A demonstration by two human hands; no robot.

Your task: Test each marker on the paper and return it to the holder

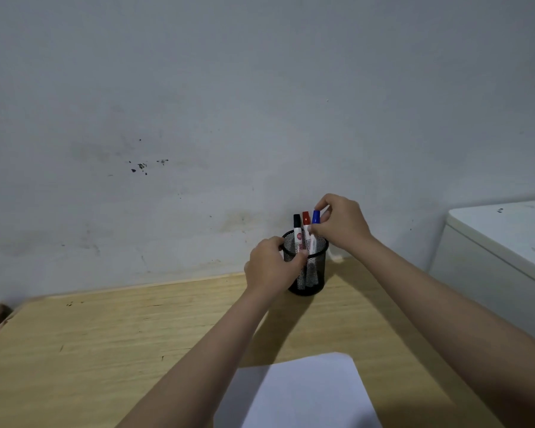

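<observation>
Most of the view is being filled by a pale wall (260,103), marked with a few dark specks. Below it, a light wooden table (105,350) is being seen from above, and a white cabinet (501,257) is being shown at the right edge. A sheet of white paper (303,393) is lying at the near edge of the table, well apart from the holder. The black mesh holder (314,273) is standing upright at the far side of the table, just beside the wall.

The holder is being steadied by the left hand (269,270), whose fingers are curled around the rim and left wall (the thumb is laid across the front of the mesh). The right hand (342,225) is being held above the holder, its fingers partly closed, with the blue-capped marker (315,218) being pinched between thumb and fingertips near the cap. This marker is still standing in the holder. Beside it, a red-capped marker (305,218) and a black-capped marker (296,222) are being left untouched, upright in the holder.
</observation>
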